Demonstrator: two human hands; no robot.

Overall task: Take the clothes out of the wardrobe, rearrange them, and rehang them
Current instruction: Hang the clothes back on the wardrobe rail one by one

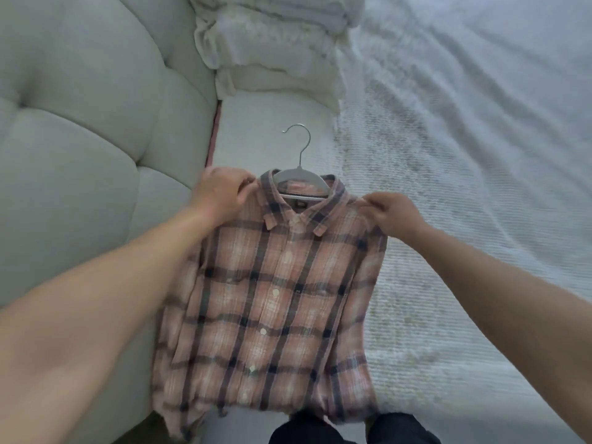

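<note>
Your shirt (272, 299) covers most of the hanger (299, 174), so you see only its hook and the neck piece inside the collar. Your left hand (221, 195) and right hand (392, 214) tuck their fingertips into the shoulder cloth, and the shirt's lower hem looks smeared, perhaps by motion. Both forearms and your dark trousers (352, 427) are cut off by the picture's edges.

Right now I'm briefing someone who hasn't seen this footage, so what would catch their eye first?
The pink-and-navy plaid shirt fills the centre, buttoned and on a white hanger whose metal hook points up the bed. Both hands pinch its shoulders: the left hand near the collar, the right hand on the other side. A padded headboard runs along the left, and stacked pillows sit at the top.
</note>
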